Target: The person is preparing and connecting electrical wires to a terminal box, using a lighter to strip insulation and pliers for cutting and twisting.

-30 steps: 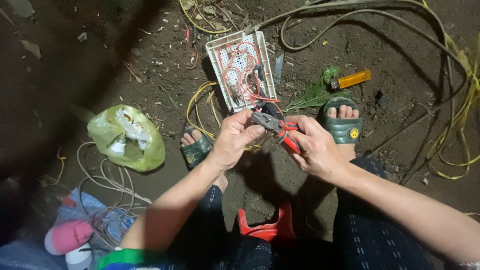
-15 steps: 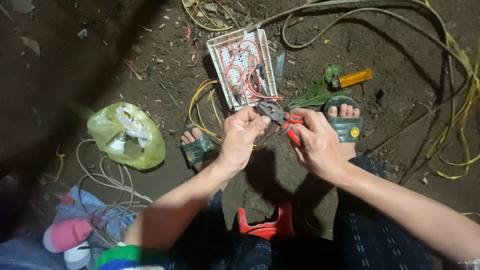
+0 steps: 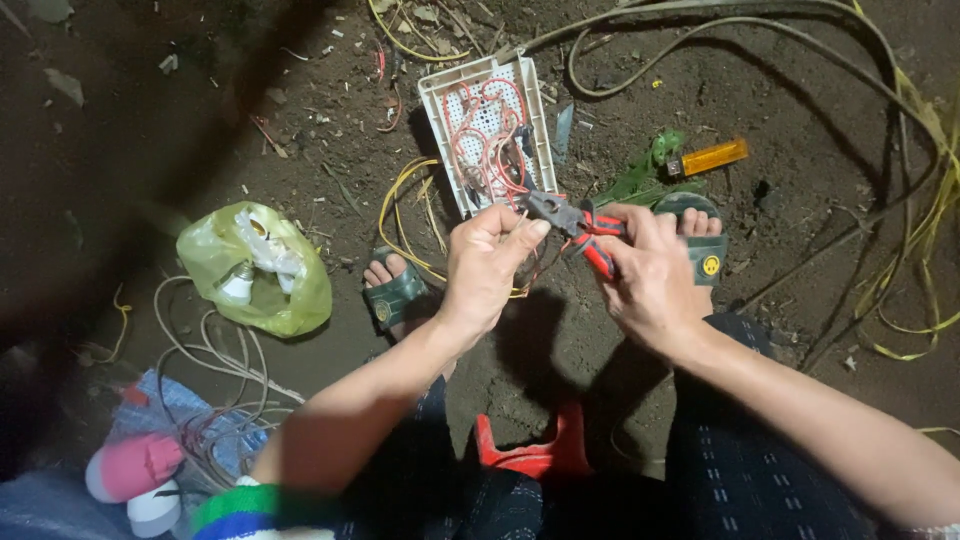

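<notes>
Both hands have edged up toward the white panel (image 3: 487,130). Right hand (image 3: 650,280) is closed around red-handled pliers (image 3: 572,220); left hand (image 3: 487,265) pinches a thin wire (image 3: 513,228) at the pliers' nose, above the dirt floor (image 3: 800,120).

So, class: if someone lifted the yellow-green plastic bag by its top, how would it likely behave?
The plastic bag would probably sag and crumple, since its thin film already lies wrinkled. The bulbs inside look light but likely fragile, and may shift and knock together.
</notes>
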